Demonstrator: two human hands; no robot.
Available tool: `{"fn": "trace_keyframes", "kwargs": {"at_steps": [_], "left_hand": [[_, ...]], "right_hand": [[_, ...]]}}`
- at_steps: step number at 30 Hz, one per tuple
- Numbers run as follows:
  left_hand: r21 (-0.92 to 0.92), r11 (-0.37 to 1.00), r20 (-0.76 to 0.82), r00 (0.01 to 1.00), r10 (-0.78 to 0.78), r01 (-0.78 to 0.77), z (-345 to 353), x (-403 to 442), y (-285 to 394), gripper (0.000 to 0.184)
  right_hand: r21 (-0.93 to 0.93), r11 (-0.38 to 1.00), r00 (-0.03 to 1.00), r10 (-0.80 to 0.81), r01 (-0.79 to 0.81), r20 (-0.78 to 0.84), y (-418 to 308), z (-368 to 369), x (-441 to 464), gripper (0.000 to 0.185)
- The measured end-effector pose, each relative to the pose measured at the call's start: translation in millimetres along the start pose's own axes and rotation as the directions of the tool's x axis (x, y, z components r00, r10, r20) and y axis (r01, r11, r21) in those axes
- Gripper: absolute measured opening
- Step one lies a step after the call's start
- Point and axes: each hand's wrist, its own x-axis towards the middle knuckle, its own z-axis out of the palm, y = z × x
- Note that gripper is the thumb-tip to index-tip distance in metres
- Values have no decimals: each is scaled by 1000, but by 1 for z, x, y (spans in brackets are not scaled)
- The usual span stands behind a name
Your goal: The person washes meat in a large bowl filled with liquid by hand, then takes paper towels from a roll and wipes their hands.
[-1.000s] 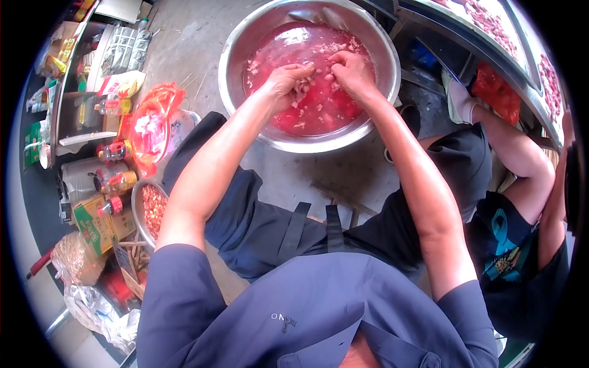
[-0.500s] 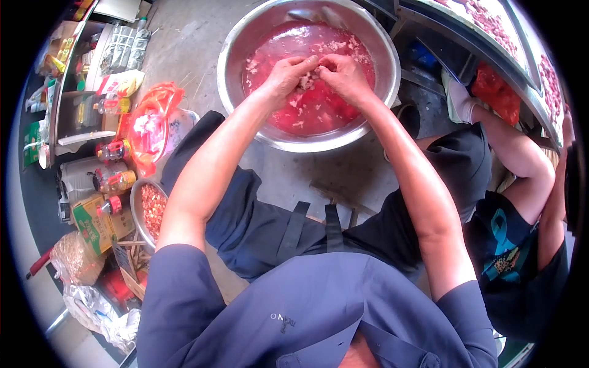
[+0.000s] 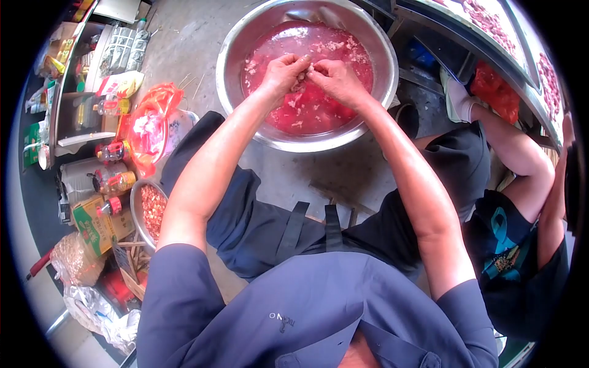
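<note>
A large round metal basin [image 3: 232,92] on the floor holds red liquid [image 3: 313,122] with pale bits of meat [image 3: 334,46] floating in it. Over the liquid, my left hand [image 3: 284,75] is closed around pale meat pieces [image 3: 299,86]. My right hand [image 3: 336,80] is beside it, thumb and fingers pinched at the same pieces, with the fingertips of both hands nearly touching. How much each hand grips is partly hidden by the fingers.
A bowl of chopped reddish food [image 3: 153,208], bottles [image 3: 113,181] and an orange plastic bag [image 3: 148,132] stand at the left, near shelves. At the right sits another person [image 3: 512,144] beside a table with trays of reddish pieces [image 3: 491,24].
One second ago my hands were apart; they came together over the basin. Since the last earlier frame, both have shifted slightly and the right hand's fingers have changed their hold.
</note>
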Motion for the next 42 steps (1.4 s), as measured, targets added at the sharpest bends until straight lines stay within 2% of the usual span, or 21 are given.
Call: {"fn": "trace_keyframes", "kwargs": {"at_steps": [1, 5, 10, 11, 13, 14, 16, 19, 20, 21, 22, 23, 25, 26, 28, 29, 31, 36, 39, 40, 42], "left_hand": [[0, 1000, -1, 1000, 1, -1, 1, -1, 0, 20], [-36, 999, 48, 999, 3, -2, 3, -5, 4, 20], [-15, 1000, 111, 994, 19, -18, 2, -4, 5, 18], [-40, 999, 124, 992, -12, 17, 1, -3, 7, 17], [-66, 996, 136, 990, -43, 53, 1, -4, 9, 16], [-120, 992, 170, 985, -20, 41, 2, -5, 11, 15], [-173, 984, 200, 980, 3, 32, -1, -4, 11, 14], [-221, 972, 210, 977, -33, 80, -3, -4, 13, 13], [-215, 974, 164, 986, -43, 78, -2, -4, 13, 12], [-208, 975, 118, 992, -54, 78, -1, -4, 12, 10], [-209, 975, 118, 992, -54, 78, -2, -3, 11, 10], [-198, 976, 101, 993, -65, 85, -3, -2, 10, 9], [-187, 978, 84, 994, -74, 89, -6, 0, 8, 9], [-174, 980, 87, 993, -78, 92, -8, 0, 7, 9], [-161, 982, 92, 992, -81, 95, -8, 0, 7, 9], [-124, 988, 50, 995, -85, 91, -6, 0, 6, 8], [-86, 992, 9, 996, -89, 89, -5, 0, 3, 7], [-99, 990, -13, 995, -100, 98, -6, 0, -2, 10], [-95, 993, 9, 998, -64, 65, -7, 2, -2, 9], [-95, 993, 9, 998, -65, 66, -6, 1, -3, 9], [164, 986, -5, 1000, -21, 21, -5, 1, -5, 12]], "right_hand": [[-47, 999, 1000, -13, 13, -1, 0, -1, 0, 27], [-27, 1000, 1000, 5, -4, 28, -1, -1, -1, 26], [-36, 999, 997, 24, -26, -68, -1, -2, -3, 26], [-36, 999, 997, 24, -26, -68, -1, -2, -2, 26], [-165, 984, 982, 33, -64, -188, 5, -1, 2, 25], [-165, 984, 982, 33, -64, -188, 8, -5, 4, 25], [-227, 956, 975, 150, -185, -161, 17, -15, 6, 22], [-337, 933, 990, 102, -130, -100, 24, -12, 4, 21], [-338, 932, 990, 102, -130, -98, 26, -11, 3, 21], [-421, 900, 994, 105, -109, -33, 23, -11, 0, 21], [-500, 862, 993, 112, -82, 30, 20, -12, -3, 21], [-501, 861, 993, 112, -82, 29, 17, -14, -6, 21], [-546, 830, 953, 246, -114, 175, 6, -16, -12, 23], [-546, 830, 954, 244, -113, 175, 3, -13, -16, 23], [-659, 750, 939, 263, -55, 221, 3, -5, -21, 20], [-659, 750, 939, 263, -56, 220, 3, -1, -21, 20], [-687, 723, 875, 376, -70, 306, 4, 4, -21, 22], [-682, 728, 896, 342, -62, 284, 3, 5, -22, 17], [-651, 758, 886, 326, -35, 331, -7, -1, -22, 16], [-590, 802, 883, 337, -88, 327, -7, -2, -20, 15], [-525, 839, 879, 350, -141, 324, -4, -5, -17, 15]]}}
